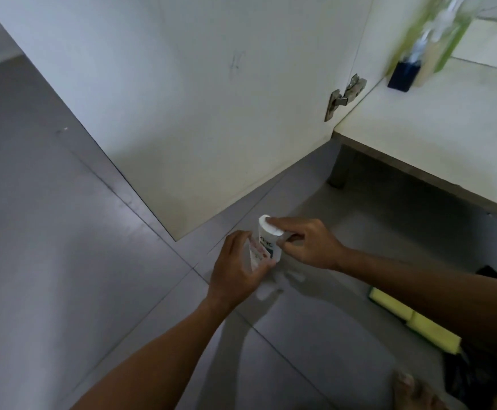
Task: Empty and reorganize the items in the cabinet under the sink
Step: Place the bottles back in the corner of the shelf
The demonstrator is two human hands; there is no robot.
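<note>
A small white container (266, 242) with a printed label stands upright above the grey floor tiles, in front of the open cabinet door (188, 99). My left hand (238, 270) grips its lower side from the left. My right hand (306, 244) pinches its white top from the right, forefinger lying across the lid. Inside the cabinet, a blurred green bottle (436, 34) with a dark blue base stands at the back left of the cabinet floor (436, 122).
Yellow sponges (413, 318) lie on the floor at the right, partly hidden under my right forearm. Beside them lies something black (478, 371). A bare foot (413, 392) shows at the bottom right. A cabinet leg (340, 170) stands under the cabinet's front edge.
</note>
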